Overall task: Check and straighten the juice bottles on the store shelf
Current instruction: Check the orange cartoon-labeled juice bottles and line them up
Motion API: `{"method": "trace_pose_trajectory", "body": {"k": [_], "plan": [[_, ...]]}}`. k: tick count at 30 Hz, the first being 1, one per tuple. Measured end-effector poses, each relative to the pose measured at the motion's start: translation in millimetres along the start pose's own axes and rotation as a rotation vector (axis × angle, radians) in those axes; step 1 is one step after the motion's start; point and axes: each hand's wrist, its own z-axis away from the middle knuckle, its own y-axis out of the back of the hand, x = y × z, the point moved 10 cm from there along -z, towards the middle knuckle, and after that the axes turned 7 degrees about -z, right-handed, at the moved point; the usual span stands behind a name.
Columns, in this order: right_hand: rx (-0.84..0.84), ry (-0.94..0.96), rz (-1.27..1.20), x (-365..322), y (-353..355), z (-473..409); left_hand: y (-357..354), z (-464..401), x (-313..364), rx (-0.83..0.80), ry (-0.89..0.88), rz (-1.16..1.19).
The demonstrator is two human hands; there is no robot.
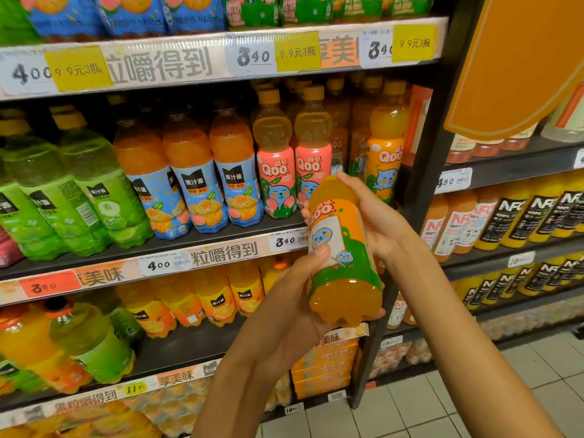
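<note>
I hold an orange Qoo juice bottle (343, 248) in front of the shelf, tilted with its base toward me and its top toward the shelf. My left hand (294, 298) cups the bottle's base from below, thumb pressed on the label. My right hand (369, 213) grips the upper part from the right side, fingers wrapped round the neck end; the cap is hidden. On the middle shelf (202, 245) stand two pink Qoo bottles (278, 165), an orange Qoo bottle (384, 153), blue-labelled orange juice bottles (196, 175) and green bottles (85, 184).
A shelf above carries more bottles behind price tags (252, 56). Lower shelves hold large yellow juice bottles (215, 295). A dark upright post (420, 197) separates a right-hand unit with NFC bottles (512, 216). An orange sign (518, 58) hangs at upper right. Tiled floor (442, 406) lies below.
</note>
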Motion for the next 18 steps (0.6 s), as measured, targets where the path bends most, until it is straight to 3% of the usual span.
{"method": "trace_pose_trajectory", "body": {"k": [11, 18], "plan": [[-0.092, 0.396, 0.142, -49, -27, 33, 34, -14, -17, 0.146, -0.006, -0.346], [-0.024, 0.62, 0.268, -66, -29, 51, 44, -18, 8, 0.263, -0.263, -0.486]]}}
